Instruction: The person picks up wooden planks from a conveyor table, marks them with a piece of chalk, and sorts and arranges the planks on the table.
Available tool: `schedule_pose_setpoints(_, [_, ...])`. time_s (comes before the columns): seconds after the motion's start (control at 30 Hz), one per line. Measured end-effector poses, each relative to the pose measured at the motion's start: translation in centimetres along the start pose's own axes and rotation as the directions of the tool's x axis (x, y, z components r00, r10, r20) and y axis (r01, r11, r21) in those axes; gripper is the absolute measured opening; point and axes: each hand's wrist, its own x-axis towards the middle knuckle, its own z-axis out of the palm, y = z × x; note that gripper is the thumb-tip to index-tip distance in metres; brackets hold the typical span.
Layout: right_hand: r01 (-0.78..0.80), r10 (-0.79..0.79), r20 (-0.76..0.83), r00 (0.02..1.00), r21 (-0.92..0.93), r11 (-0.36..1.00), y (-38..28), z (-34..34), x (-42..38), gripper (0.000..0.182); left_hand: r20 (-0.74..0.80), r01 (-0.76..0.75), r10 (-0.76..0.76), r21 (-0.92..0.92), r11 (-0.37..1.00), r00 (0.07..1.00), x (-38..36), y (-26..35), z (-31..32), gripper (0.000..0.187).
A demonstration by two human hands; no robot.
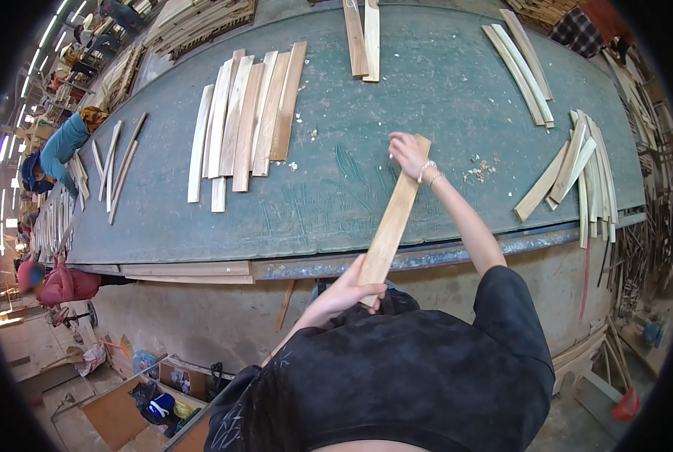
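A long, flat wooden strip (pixel 391 222) slants from my body out over the green table. Its near end is gripped by my left hand (pixel 346 288), with the thumb lying across the top. At the far end, my right hand (pixel 409 156) rests on the strip, wearing a bracelet. The right fingers are bent and drawn together past the strip's left edge; whatever they hold, if anything, is too small to make out.
The green table (pixel 329 203) carries a row of wooden strips (pixel 248 113) at left, two strips (pixel 363 41) at the far edge, and stacked strips (pixel 589 169) at right. Wood shavings (pixel 481 169) lie scattered. A person in pink (pixel 64 284) and another in teal (pixel 65 147) are at the left.
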Motion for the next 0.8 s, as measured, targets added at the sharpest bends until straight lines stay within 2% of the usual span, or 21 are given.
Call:
schedule_pose_setpoints(0.07, [-0.037,0.037,-0.011,0.999,-0.046,0.998,2.0,0.1,1.4,0.015,-0.013,0.016,-0.016,0.033,0.999,1.0,-0.4,0.6,-0.9,0.056])
schedule_pose_setpoints(0.13, [-0.139,0.091,-0.273,0.958,-0.163,0.977,2.6,-0.2,1.8,0.017,-0.004,0.036,-0.036,0.045,0.998,0.999,-0.6,1.5,-1.1,0.055])
schedule_pose_setpoints(0.17, [-0.148,0.101,-0.262,0.96,-0.167,0.975,3.1,-0.8,1.5,0.017,-0.005,0.046,-0.045,0.073,0.996,0.999,-0.6,1.6,-1.1,0.055])
schedule_pose_setpoints(0.2, [-0.362,0.272,-0.362,0.892,-0.209,0.909,3.7,-1.5,1.3,0.018,0.002,0.05,-0.05,0.066,0.997,0.999,-0.4,1.5,-1.0,0.055])
schedule_pose_setpoints(0.23, [-0.558,0.414,-0.469,0.78,-0.223,0.799,4.1,-2.2,1.1,0.019,-0.013,0.047,-0.046,0.127,0.991,0.999,-0.3,1.6,-1.0,0.055])
schedule_pose_setpoints(0.27, [-0.56,0.416,-0.469,0.779,-0.223,0.797,4.2,-2.5,0.2,0.019,-0.029,0.045,-0.04,0.189,0.981,0.999,-0.4,1.7,-1.1,0.055])
schedule_pose_setpoints(0.3, [-0.59,0.545,-0.498,0.675,0.08,0.803,3.7,-2.8,-1.2,0.019,-0.032,0.029,-0.022,0.231,0.973,0.999,-0.5,1.5,-1.2,0.056])
schedule_pose_setpoints(0.33, [-0.557,0.67,-0.479,0.567,0.376,0.74,3.0,-2.9,-2.2,0.019,-0.031,0.029,-0.023,0.234,0.972,0.999,-0.5,1.5,-1.2,0.056])
schedule_pose_setpoints(0.37, [-0.556,0.67,-0.482,0.565,0.377,0.741,2.2,-2.6,-2.8,0.019,-0.043,0.031,-0.019,0.283,0.959,0.999,-0.5,1.4,-1.2,0.056])
schedule_pose_setpoints(0.43, [-0.322,0.556,-0.465,0.689,0.491,0.809,0.8,-1.8,-3.8,0.017,-0.057,0.029,-0.01,0.357,0.934,0.998,-0.4,1.1,-1.0,0.058])
schedule_pose_setpoints(0.47, [-0.325,0.559,-0.467,0.685,0.491,0.808,0.4,-1.6,-3.9,0.017,-0.054,0.031,-0.013,0.36,0.932,0.998,-0.4,1.2,-1.0,0.058])
schedule_pose_setpoints(0.53, [-0.337,0.502,-0.441,0.744,0.401,0.852,0.1,-1.1,-4.5,0.016,-0.059,0.026,-0.005,0.366,0.93,0.998,-0.5,1.4,-0.8,0.058])
schedule_pose_setpoints(0.6, [-0.366,0.5,-0.483,0.719,0.35,0.863,1.8,-1.0,-5.2,0.017,-0.058,0.024,-0.002,0.381,0.924,0.998,-0.4,1.3,-0.8,0.058])
schedule_pose_setpoints(0.67, [-0.497,0.627,-0.494,0.602,0.383,0.779,1.1,-2.0,-5.2,0.014,-0.063,0.021,0.005,0.396,0.918,0.998,-0.4,1.4,-0.9,0.058])
schedule_pose_setpoints(0.73, [-0.46,0.6,-0.537,0.593,0.387,0.799,-0.8,-1.4,-4.4,0.014,-0.072,0.032,-0.002,0.423,0.906,0.997,-0.5,1.2,-0.8,0.058])
schedule_pose_setpoints(0.8, [-0.35,0.542,-0.503,0.673,0.429,0.832,-3.0,-0.8,-3.9,0.014,-0.062,0.03,-0.006,0.392,0.92,0.998,-0.4,1.0,-0.8,0.058])
